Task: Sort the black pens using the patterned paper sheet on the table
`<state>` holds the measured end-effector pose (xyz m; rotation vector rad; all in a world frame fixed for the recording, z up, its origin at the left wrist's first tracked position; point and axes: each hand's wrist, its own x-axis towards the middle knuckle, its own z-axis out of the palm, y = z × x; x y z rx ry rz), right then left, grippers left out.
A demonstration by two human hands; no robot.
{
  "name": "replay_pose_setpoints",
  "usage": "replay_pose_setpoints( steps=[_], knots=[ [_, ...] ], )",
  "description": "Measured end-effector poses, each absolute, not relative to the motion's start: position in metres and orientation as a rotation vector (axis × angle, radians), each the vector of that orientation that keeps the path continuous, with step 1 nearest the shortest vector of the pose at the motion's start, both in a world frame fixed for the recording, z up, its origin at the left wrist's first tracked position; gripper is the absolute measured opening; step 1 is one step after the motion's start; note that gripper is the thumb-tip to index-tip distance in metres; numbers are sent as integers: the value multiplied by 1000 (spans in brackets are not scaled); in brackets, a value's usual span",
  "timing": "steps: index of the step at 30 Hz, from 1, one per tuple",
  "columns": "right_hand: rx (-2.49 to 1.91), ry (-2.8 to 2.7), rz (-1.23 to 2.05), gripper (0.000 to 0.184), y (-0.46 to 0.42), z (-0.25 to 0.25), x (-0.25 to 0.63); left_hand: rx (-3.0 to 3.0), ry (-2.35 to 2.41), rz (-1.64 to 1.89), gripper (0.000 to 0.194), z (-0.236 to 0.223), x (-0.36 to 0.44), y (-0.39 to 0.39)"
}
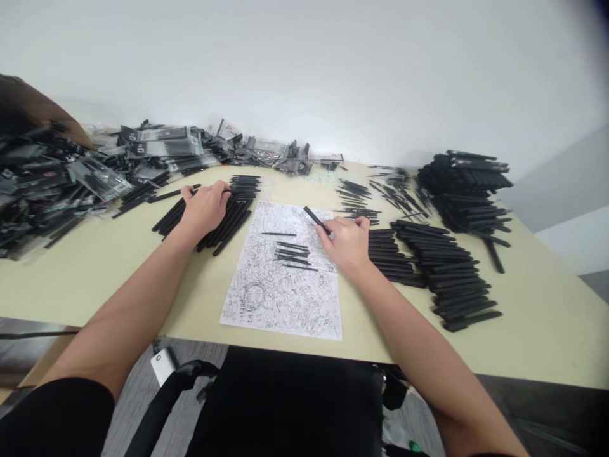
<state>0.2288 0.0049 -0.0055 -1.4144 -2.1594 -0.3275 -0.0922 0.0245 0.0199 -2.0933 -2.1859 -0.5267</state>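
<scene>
My right hand (346, 241) is closed on a black pen (314, 218), its tip down on a scribbled sheet of paper (285, 292) in front of me. Several thin black pen parts (291, 254) lie on that sheet just left of the hand. My left hand (205, 206) rests palm down, fingers curled, over a row of black pens (228, 222) to the left of the sheet; whether it grips one I cannot make out.
Stacks of black pens (442, 266) lie right of the sheet, a taller pile (469, 187) behind them. Small black parts (356, 200) are scattered at the back. Packaged pens in plastic sleeves (95, 171) heap up at the left. The pale table's front edge (428, 368) is near.
</scene>
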Motion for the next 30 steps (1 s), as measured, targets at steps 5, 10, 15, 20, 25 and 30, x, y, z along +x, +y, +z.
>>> replay_pose_setpoints(
  steps=[5,10,15,20,25,30],
  knots=[
    [-1416,-2153,-318,36,5,-6,229,-2059,-2172,-632,28,22,-90,22],
    [-1413,-2150,-305,35,6,-7,229,-1969,-2111,-744,27,25,-90,20],
    [-1421,-2155,-307,34,5,-6,229,-1920,-2058,-823,25,25,-92,19],
    [-1424,-2160,-309,35,5,-6,229,-1916,-2026,-855,24,23,-97,20],
    [-1419,-2159,-308,34,5,-6,229,-1939,-2034,-788,22,22,-100,21],
    [-1423,-2158,-310,36,5,-6,229,-1899,-2095,-776,26,23,-102,21]
  ],
)
